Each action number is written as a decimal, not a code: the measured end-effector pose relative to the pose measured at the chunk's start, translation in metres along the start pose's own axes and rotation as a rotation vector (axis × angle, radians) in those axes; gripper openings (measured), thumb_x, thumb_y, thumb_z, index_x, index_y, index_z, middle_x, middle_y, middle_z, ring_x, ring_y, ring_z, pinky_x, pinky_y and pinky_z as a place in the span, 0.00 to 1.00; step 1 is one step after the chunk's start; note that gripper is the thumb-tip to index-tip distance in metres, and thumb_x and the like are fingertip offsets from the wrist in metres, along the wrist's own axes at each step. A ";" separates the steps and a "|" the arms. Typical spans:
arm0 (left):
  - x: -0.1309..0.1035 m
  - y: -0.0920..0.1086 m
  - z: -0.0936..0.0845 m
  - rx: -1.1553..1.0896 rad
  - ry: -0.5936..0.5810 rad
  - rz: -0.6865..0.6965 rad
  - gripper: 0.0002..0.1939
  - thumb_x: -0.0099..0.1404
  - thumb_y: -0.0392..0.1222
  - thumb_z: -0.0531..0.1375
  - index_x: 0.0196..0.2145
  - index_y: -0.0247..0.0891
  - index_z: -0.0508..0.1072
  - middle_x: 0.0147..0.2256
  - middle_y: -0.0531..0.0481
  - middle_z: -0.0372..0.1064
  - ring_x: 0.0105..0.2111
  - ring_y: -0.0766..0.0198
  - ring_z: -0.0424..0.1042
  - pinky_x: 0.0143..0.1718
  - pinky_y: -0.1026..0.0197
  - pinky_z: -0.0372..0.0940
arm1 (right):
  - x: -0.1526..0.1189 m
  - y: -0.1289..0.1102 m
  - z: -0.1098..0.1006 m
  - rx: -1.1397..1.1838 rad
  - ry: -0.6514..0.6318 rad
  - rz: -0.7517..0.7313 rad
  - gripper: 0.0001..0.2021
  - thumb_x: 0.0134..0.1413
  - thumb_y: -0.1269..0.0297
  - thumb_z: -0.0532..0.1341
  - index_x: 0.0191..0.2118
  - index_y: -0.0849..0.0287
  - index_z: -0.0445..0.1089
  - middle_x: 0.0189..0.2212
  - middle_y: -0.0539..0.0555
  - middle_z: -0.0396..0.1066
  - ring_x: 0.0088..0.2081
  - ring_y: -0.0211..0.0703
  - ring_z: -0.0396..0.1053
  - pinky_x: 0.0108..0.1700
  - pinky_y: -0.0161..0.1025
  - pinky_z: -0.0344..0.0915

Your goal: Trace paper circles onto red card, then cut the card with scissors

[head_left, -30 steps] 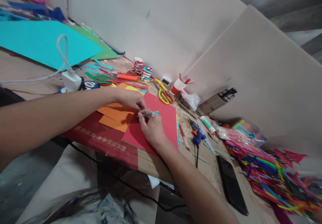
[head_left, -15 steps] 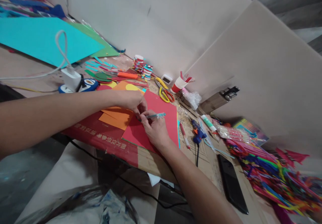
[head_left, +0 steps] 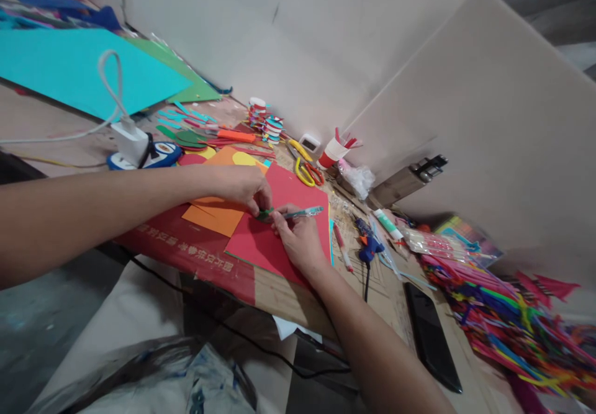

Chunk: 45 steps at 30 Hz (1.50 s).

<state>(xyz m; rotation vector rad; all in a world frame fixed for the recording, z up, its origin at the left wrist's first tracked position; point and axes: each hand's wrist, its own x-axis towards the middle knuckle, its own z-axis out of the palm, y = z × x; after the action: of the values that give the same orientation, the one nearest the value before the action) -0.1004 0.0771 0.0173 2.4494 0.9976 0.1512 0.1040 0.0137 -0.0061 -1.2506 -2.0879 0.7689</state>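
Note:
My right hand (head_left: 302,240) is closed round a pen with a clear, teal-tinted barrel (head_left: 305,212), its tip end pointing left. My left hand (head_left: 249,187) has its fingers bent together on a small dark green piece (head_left: 265,215), perhaps cut paper, mostly covered by the fingers. Both hands rest over a red sheet of paper (head_left: 298,184), which lies on top of other coloured sheets. Under my left wrist is an orange sheet (head_left: 212,218) with a yellow round shape (head_left: 243,159) at its upper edge.
Beyond the sheets lie yellow-handled scissors (head_left: 305,172) and a paper cup (head_left: 333,152) holding red sticks. To the right are a red pen (head_left: 343,247), a blue glue gun (head_left: 370,247), a glue stick (head_left: 387,225) and a black phone (head_left: 431,336). A power strip (head_left: 144,156) sits left.
My right hand and the pen have shifted right, a little away from my left hand. More of the green piece shows between them. My left hand has hardly moved.

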 end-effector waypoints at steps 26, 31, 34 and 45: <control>0.003 -0.009 0.003 -0.012 0.011 0.069 0.13 0.56 0.30 0.60 0.33 0.42 0.83 0.29 0.53 0.78 0.29 0.67 0.72 0.31 0.69 0.57 | 0.011 -0.013 0.018 -0.080 0.031 -0.084 0.10 0.62 0.62 0.55 0.37 0.58 0.72 0.26 0.52 0.74 0.28 0.41 0.71 0.34 0.37 0.65; 0.004 -0.010 0.003 0.011 0.026 0.087 0.12 0.55 0.29 0.60 0.31 0.42 0.82 0.29 0.55 0.78 0.29 0.68 0.72 0.30 0.70 0.57 | 0.010 -0.014 0.017 -0.136 0.031 -0.094 0.09 0.62 0.63 0.56 0.37 0.58 0.73 0.27 0.52 0.74 0.30 0.42 0.71 0.36 0.37 0.64; 0.003 -0.008 0.002 0.023 0.033 0.081 0.12 0.54 0.29 0.60 0.31 0.42 0.82 0.29 0.54 0.78 0.29 0.68 0.73 0.30 0.70 0.57 | 0.009 -0.013 0.017 -0.134 0.032 -0.102 0.10 0.62 0.63 0.55 0.36 0.58 0.73 0.28 0.53 0.74 0.30 0.42 0.71 0.36 0.38 0.64; 0.003 -0.007 0.003 -0.043 0.057 0.067 0.14 0.51 0.27 0.61 0.30 0.43 0.82 0.27 0.55 0.78 0.27 0.68 0.72 0.29 0.70 0.57 | 0.010 -0.016 0.019 -0.129 0.037 -0.104 0.10 0.62 0.63 0.55 0.36 0.58 0.73 0.28 0.53 0.75 0.30 0.42 0.71 0.37 0.37 0.65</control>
<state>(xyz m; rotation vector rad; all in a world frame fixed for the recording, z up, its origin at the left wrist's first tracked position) -0.1022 0.0823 0.0110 2.4526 0.9276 0.2640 0.0770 0.0133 -0.0056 -1.2030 -2.1831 0.5684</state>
